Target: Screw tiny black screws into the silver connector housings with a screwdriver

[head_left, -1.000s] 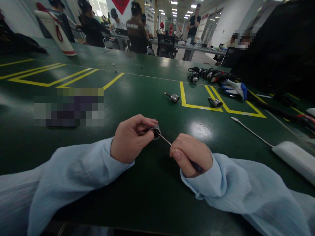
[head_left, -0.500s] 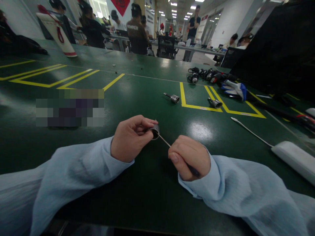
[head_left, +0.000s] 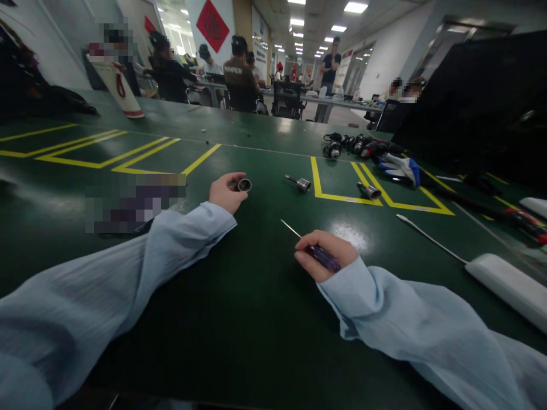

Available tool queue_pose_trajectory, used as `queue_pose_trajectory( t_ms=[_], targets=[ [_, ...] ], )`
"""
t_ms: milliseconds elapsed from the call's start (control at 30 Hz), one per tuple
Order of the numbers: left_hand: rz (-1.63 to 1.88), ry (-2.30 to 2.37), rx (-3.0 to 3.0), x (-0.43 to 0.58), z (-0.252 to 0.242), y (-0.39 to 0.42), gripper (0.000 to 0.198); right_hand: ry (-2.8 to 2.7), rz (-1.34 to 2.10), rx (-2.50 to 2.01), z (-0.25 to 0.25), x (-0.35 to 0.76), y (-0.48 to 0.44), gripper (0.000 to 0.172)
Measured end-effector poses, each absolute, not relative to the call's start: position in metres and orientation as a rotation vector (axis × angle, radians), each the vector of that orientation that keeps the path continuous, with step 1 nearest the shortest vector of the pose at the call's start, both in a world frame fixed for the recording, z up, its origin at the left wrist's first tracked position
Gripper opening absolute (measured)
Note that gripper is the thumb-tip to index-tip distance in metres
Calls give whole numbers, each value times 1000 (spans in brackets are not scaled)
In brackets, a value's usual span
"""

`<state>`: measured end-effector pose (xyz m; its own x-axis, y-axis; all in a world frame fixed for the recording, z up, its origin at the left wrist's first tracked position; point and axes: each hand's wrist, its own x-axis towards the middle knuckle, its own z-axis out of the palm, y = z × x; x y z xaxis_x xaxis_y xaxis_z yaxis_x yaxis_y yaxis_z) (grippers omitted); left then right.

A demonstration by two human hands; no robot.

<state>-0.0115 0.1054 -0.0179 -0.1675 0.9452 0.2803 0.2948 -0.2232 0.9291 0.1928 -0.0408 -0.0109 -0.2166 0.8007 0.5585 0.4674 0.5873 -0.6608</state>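
My left hand (head_left: 227,192) is closed around a small metal hole saw (head_left: 244,185), its round open end facing me; the rest of it is hidden in the fingers. In my right hand (head_left: 327,253) is a screwdriver with a dark purple handle (head_left: 323,258). Its thin shaft (head_left: 290,228) points up and left, apart from the hole saw. On the green table beyond my hands lies a second hole saw (head_left: 302,184) with its shank to the left. Another hole saw (head_left: 370,191) rests farther right by the yellow tape.
A white power strip (head_left: 508,279) with a cable lies at right. Blue-and-white gloves (head_left: 400,169) and dark tools (head_left: 335,149) are at the back right. A pixelated dark thing (head_left: 135,208) is beside my left forearm. A paper cup (head_left: 122,91) stands at back left. People sit beyond.
My left hand has moved forward and left with the hole saw. The screwdriver tip has come out of its opening, and my right hand has shifted slightly up. The view has tilted up a little.
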Motion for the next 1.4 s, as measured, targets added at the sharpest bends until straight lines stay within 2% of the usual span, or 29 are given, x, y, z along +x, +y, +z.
queue_pose_trajectory(
  t_ms=[133,267,400,500,700,867,1233,1400],
  targets=[
    [1433,1591,1735,-13,-22,128,52,-1667,618,-1170,-17,193,-26,14],
    [1382,1585,2001,-11,-24,143,46,-1539,728,-1093,-19,186,1,18],
    [1270,1552,2285,-10,-17,149,36,-1394,858,-992,-17,165,39,16],
    [1175,1540,2483,-8,-13,151,37,-1299,910,-910,-13,149,64,12],
    [1013,1445,2421,-7,-16,155,42,-1269,1002,-845,-9,136,82,15],
    [983,1300,2524,-8,-13,158,23,-1251,1031,-867,-11,138,80,10],
    [983,1127,2695,-5,-13,155,14,-1251,919,-920,-12,137,79,16],
    [932,1079,2802,-3,-9,151,11,-1204,996,-1008,-13,146,84,14]
  ],
)
